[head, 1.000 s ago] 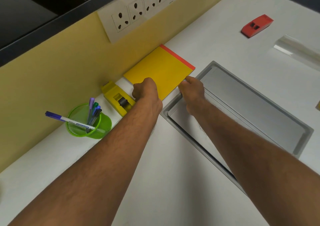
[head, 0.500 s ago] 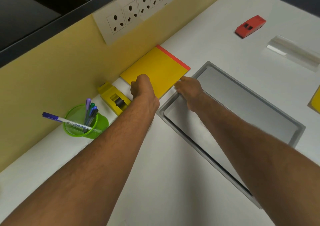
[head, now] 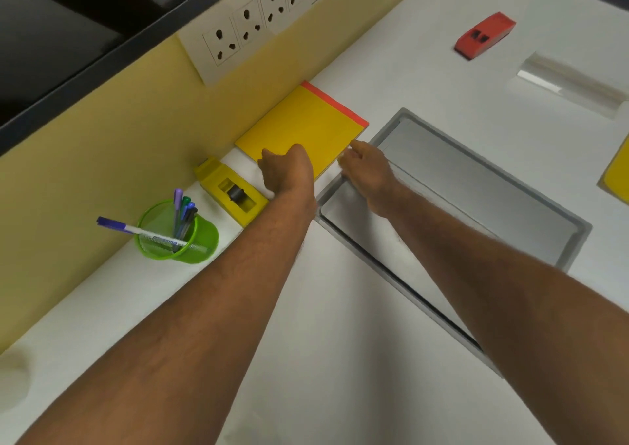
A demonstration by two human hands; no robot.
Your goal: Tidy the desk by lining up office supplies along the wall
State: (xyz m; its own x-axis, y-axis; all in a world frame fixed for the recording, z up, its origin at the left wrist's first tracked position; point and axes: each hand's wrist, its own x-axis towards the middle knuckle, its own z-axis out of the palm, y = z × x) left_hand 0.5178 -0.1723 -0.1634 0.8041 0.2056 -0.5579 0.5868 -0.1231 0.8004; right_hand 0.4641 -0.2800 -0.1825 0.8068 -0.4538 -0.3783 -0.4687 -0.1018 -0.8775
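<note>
**Against the wall: both your hands on the yellow notepad**

Against the yellow wall [head: 102,158], at the far side of the white desk [head: 340,359], lies the yellow notepad [head: 306,128] with its orange-red strip along the right end. It lies flat, its far long edge close along the wall, below the row of power sockets [head: 252,25].

Your left hand [head: 289,172] sits on the pad's near left corner, knuckles up and fingers curled down onto the cover; whether they pinch the edge or only press on it, you cannot tell from this angle. Your right hand [head: 367,172] meets the pad's near right edge with its fingers bent toward the paper — the fingertips are blurred, so the grip there cannot be made out either.

Left of the pad, just beside your left hand, a yellow tape dispenser [head: 231,189] stands along the wall. Further left is a green mesh pen cup [head: 177,233] holding several pens, with a white-and-blue marker [head: 136,230] lying across its rim.

Near and right of the pad, a grey recessed tray [head: 476,186] is set into the desk; your right forearm crosses its near left end. Well apart at the far right lie a red stapler [head: 485,36] and a clear plastic sleeve [head: 571,83], and another yellow item [head: 617,179] — cut off by the frame — shows at the right edge.
</note>
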